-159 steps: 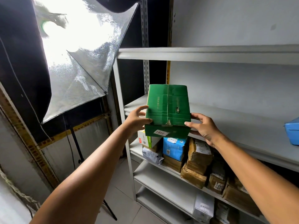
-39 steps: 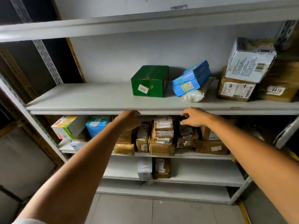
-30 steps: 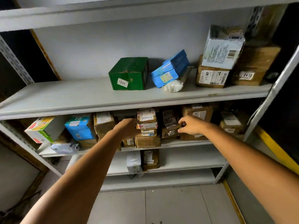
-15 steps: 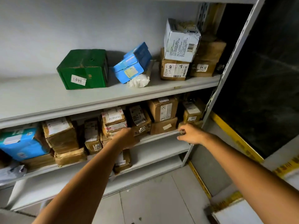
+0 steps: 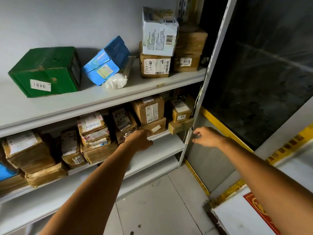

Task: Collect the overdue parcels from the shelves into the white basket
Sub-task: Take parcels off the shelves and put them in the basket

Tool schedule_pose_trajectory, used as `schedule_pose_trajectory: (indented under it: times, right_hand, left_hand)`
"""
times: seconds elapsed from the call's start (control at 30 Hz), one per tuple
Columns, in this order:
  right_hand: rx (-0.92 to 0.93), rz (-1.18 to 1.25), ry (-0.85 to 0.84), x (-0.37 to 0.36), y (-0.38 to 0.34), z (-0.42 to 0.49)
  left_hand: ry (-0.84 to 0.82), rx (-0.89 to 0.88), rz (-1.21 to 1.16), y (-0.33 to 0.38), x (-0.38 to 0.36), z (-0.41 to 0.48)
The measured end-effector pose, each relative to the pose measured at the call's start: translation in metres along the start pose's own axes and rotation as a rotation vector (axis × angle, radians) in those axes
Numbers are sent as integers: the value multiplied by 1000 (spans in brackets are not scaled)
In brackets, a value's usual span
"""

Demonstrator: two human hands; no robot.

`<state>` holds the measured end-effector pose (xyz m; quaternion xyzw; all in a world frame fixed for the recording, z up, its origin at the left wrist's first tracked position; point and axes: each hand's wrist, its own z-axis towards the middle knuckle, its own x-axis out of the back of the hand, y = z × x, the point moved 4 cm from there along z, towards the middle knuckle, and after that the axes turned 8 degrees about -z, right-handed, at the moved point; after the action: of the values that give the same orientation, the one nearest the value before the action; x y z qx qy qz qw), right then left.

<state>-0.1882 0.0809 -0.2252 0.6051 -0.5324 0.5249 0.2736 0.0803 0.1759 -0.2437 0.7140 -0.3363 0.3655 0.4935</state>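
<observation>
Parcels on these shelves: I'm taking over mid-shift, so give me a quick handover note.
Left hand: empty, stretched out at the brown parcels on the middle shelf.
Right hand: empty, fingers loosely curled, beside the shelf upright.
Upper shelf: green box labelled 0401, blue box, brown box labelled 0410.
Done: nothing visibly collected; the white basket is not in view.
Left: pick the overdue parcels and carry them to the basket.

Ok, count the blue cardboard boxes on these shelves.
2. One blue box leans on the upper shelf beside the green cardboard box; the other blue box is cut off at the left edge, one shelf down. Others may be hidden.
</observation>
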Motion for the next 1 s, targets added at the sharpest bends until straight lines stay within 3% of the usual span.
schedule_pose_trajectory:
  times: [0.47, 0.77, 1.0]
  right_hand:
    - [133, 64, -41, 16, 104, 120]
    - [196, 186, -28, 8, 98, 188]
    - [136, 358, 96, -15, 94, 248]
  left_hand:
    - [64, 151, -55, 103, -49, 89]
    - [57, 194, -126, 110, -75, 157]
    - [161, 271, -476, 90, -109, 219]
